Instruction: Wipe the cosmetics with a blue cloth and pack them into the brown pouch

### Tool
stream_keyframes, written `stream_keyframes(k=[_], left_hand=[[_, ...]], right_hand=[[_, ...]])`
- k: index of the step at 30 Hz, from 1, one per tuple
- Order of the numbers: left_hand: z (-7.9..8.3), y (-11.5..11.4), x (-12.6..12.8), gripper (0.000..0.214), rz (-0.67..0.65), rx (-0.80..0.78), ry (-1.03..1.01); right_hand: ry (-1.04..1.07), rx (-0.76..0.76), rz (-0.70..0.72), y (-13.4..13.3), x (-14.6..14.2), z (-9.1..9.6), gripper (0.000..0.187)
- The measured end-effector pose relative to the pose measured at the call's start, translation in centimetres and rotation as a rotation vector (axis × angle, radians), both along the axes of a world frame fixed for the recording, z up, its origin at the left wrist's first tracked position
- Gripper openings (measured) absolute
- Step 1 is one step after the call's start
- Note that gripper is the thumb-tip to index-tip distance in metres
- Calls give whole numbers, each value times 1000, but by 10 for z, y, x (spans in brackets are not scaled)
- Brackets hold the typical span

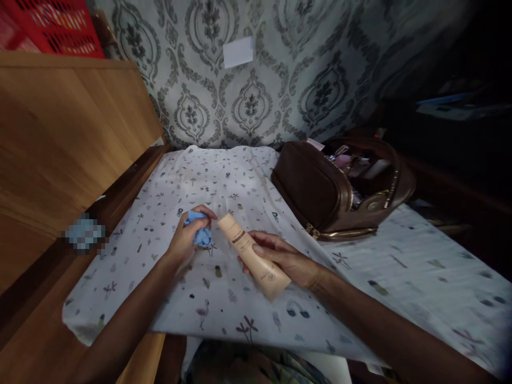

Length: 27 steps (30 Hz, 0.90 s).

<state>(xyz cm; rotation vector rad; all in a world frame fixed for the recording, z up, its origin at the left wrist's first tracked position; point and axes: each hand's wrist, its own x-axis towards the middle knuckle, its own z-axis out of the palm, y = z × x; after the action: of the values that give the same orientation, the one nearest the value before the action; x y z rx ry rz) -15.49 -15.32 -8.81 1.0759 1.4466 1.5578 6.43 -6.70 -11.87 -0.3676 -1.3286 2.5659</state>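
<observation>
In two hands (184,240) (290,260) rest one tube (248,254), one cloth (203,236).

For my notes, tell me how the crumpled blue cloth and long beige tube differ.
The crumpled blue cloth is bunched; the long beige tube keeps its smooth shape. The tube bears print; the cloth shows none. The cloth is in the left hand, the tube in the right hand. Both are held.
</observation>
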Motion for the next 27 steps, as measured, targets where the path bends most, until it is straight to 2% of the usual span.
stream_keyframes(k=[3,7,10,15,18,21,24,27], left_hand=[[0,-2,-4,39,-69,-1,123],[0,-2,-1,44,-149,-68,300],[1,-2,-1,42,-188,-137,295],[3,-3,-3,48,-305,-66,195],[3,-2,0,56,-292,-9,173],[1,0,3,50,-237,-27,156],[-2,0,4,44,-208,-80,126],[-5,0,2,49,-200,-69,70]], right_hand=[[-29,90,-32,0,-1,1,47],[-54,149,-49,0,-1,1,44],[-52,141,-32,2,1,2,46],[-29,73,48,4,5,4,49],[-39,92,55,4,6,5,48],[-60,87,58,3,5,4,48],[-34,32,80,3,4,3,46],[26,-36,131,3,4,1,44]])
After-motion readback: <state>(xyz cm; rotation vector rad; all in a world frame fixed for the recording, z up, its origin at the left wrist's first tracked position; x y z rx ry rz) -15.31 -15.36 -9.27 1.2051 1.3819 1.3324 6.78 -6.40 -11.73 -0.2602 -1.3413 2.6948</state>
